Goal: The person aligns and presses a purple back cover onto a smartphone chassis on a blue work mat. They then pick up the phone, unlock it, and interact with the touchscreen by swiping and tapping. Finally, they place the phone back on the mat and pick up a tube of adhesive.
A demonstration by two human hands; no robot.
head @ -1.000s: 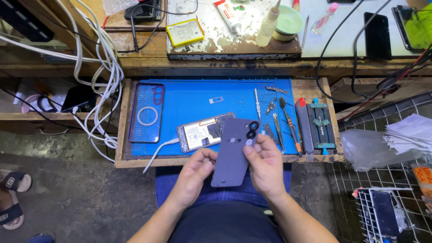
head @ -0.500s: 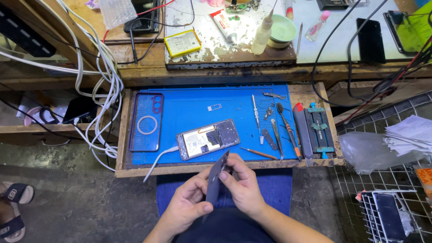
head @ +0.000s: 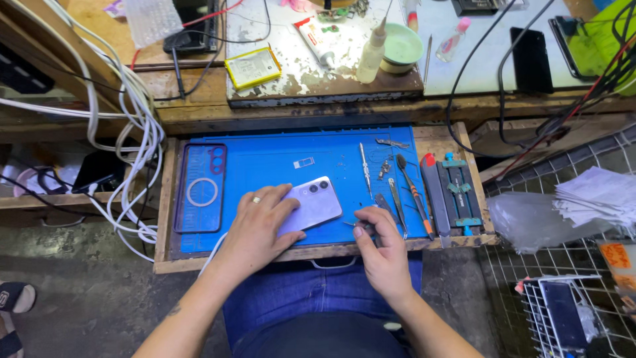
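status: lilac back cover seated on phone (head: 310,204), lying centre of blue mat (head: 265,159) | left hand (head: 260,222) flat, fingers spread, pressing it | right hand (head: 379,246) fingers pinching small tool (head: 356,224), lower centre | left: clear case (head: 199,187) unfitted, upper left of mat

Back cover (head: 311,204) now sits on phone on the mat (head: 278,159), left hand (head: 258,225) pressing it; right hand (head: 379,245) moved to tweezers (head: 358,225).

Clear phone case (head: 199,188) on blue mat (head: 265,162); yellow battery (head: 252,67), green bowl (head: 403,46) on bench behind.
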